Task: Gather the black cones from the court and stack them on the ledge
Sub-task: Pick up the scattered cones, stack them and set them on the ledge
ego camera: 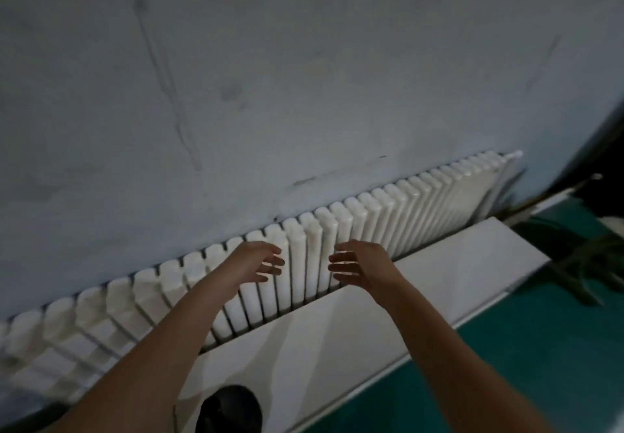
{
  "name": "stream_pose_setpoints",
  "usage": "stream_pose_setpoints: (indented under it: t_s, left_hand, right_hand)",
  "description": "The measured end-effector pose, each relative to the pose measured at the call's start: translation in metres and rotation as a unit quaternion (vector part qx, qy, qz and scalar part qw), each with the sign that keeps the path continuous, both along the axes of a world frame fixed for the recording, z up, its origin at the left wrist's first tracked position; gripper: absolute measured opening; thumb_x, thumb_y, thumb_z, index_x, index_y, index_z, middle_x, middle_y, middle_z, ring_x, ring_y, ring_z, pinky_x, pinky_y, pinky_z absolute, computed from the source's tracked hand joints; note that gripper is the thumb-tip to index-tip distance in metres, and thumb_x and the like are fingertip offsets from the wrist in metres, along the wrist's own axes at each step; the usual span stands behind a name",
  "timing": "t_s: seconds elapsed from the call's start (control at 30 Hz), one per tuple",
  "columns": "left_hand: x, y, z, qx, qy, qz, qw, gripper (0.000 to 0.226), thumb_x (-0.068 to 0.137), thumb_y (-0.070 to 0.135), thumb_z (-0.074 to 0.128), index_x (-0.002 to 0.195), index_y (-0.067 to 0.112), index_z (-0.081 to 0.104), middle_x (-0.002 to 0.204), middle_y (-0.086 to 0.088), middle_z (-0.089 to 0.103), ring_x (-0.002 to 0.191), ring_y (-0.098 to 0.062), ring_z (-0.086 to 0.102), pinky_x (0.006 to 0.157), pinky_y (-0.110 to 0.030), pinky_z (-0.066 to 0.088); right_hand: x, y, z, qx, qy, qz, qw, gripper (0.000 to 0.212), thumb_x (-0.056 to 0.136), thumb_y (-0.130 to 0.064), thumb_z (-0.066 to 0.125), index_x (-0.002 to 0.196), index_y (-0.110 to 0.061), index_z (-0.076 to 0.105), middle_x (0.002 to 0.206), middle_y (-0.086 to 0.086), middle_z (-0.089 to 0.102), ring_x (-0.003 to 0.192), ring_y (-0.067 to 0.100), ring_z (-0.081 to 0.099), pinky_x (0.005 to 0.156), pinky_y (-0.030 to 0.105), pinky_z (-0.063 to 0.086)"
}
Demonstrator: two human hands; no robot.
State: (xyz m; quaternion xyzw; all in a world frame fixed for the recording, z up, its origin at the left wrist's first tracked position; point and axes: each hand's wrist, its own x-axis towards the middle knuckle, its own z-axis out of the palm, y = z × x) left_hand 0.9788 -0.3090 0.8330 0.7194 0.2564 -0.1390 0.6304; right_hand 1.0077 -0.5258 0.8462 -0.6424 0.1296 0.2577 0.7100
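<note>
A black cone stack [229, 410] stands on the white ledge [422, 284] near the bottom of the head view, seen from above as a dark round shape. Both of my arms reach forward above the ledge. My left hand [258, 262] and my right hand [359, 265] hover in front of the radiator with their fingers spread and relaxed, palms facing each other. Neither hand holds anything. The cone stack lies well behind the hands, close under my left forearm.
A long white radiator [388, 219] runs along the grey wall [270, 78] behind the ledge. The green court floor [506, 358] lies to the right of the ledge. Dark blurred objects [591, 263] lie on the floor at the far right.
</note>
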Motion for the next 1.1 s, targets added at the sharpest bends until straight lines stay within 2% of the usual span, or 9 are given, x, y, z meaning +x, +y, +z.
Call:
stream_pose_setpoints:
  t_s: [0.2,0.4,0.57,0.67,0.8,0.87,0.93,1.1]
  left_hand:
    - [0.006,-0.033,0.038,0.032,-0.036,-0.126,0.991,0.019,0.097,0.014,0.043,0.092,0.014,0.061,0.086,-0.007,0.069,0.074,-0.019,0.065,0.062,-0.024,0.042]
    - [-0.024,-0.067,0.034,0.021,-0.053,-0.229,0.972,0.019,0.098,0.015,0.044,0.096,0.013,0.062,0.089,-0.006,0.070,0.075,-0.017,0.066,0.064,-0.025,0.045]
    - [-0.060,-0.122,0.016,0.020,-0.044,-0.330,0.943,0.021,0.098,0.011,0.041,0.099,0.009,0.062,0.088,-0.008,0.070,0.077,-0.022,0.066,0.065,-0.026,0.045]
    - [-0.088,-0.171,0.010,0.034,-0.044,-0.415,0.908,0.023,0.097,0.012,0.042,0.104,0.009,0.064,0.095,-0.009,0.072,0.082,-0.022,0.069,0.066,-0.027,0.048]
    - [-0.138,-0.249,0.013,0.038,-0.041,-0.516,0.855,0.024,0.096,0.013,0.043,0.106,0.008,0.064,0.101,-0.011,0.072,0.091,-0.025,0.069,0.077,-0.031,0.049]
    - [-0.162,-0.285,0.014,0.038,-0.043,-0.550,0.833,0.022,0.096,0.013,0.043,0.106,0.009,0.063,0.099,-0.009,0.071,0.089,-0.024,0.069,0.076,-0.030,0.048]
    - [-0.199,-0.331,0.013,0.040,-0.047,-0.594,0.802,0.020,0.096,0.012,0.043,0.102,0.011,0.062,0.094,-0.005,0.071,0.084,-0.019,0.068,0.074,-0.028,0.047]
    - [-0.322,-0.435,0.009,0.026,-0.042,-0.687,0.725,0.022,0.097,0.011,0.042,0.096,0.012,0.063,0.097,-0.008,0.072,0.086,-0.021,0.069,0.073,-0.032,0.049]
  right_hand:
    - [-0.040,-0.037,0.019,0.023,-0.041,-0.134,0.990,0.021,0.093,-0.010,0.049,0.102,0.002,0.064,0.094,0.022,0.067,0.085,0.033,0.067,0.084,0.042,0.055]
    - [-0.120,-0.067,0.014,0.016,-0.030,-0.232,0.972,0.022,0.097,-0.012,0.044,0.098,0.001,0.062,0.091,0.020,0.067,0.079,0.031,0.067,0.077,0.038,0.056]
    - [-0.199,-0.109,-0.004,-0.005,0.008,-0.341,0.940,0.019,0.096,-0.012,0.045,0.089,-0.004,0.061,0.078,0.013,0.067,0.062,0.022,0.067,0.054,0.028,0.054]
    - [-0.261,-0.141,-0.008,-0.014,0.010,-0.422,0.907,0.021,0.099,-0.014,0.040,0.089,-0.006,0.058,0.077,0.011,0.063,0.065,0.022,0.062,0.059,0.029,0.052]
    - [-0.345,-0.185,-0.010,-0.013,0.013,-0.506,0.862,0.021,0.099,-0.014,0.040,0.104,-0.002,0.057,0.082,0.013,0.064,0.070,0.023,0.062,0.065,0.032,0.052]
    - [-0.382,-0.201,-0.008,-0.006,0.016,-0.542,0.840,0.025,0.098,-0.014,0.041,0.109,0.001,0.058,0.089,0.016,0.065,0.075,0.026,0.064,0.073,0.035,0.054]
    - [-0.435,-0.222,-0.008,-0.008,0.015,-0.588,0.808,0.025,0.097,-0.015,0.043,0.107,0.001,0.060,0.091,0.017,0.066,0.079,0.027,0.065,0.079,0.038,0.055]
    - [-0.578,-0.266,-0.011,-0.003,0.040,-0.696,0.717,0.022,0.098,-0.017,0.045,0.101,-0.002,0.061,0.092,0.017,0.068,0.081,0.028,0.067,0.071,0.036,0.057]
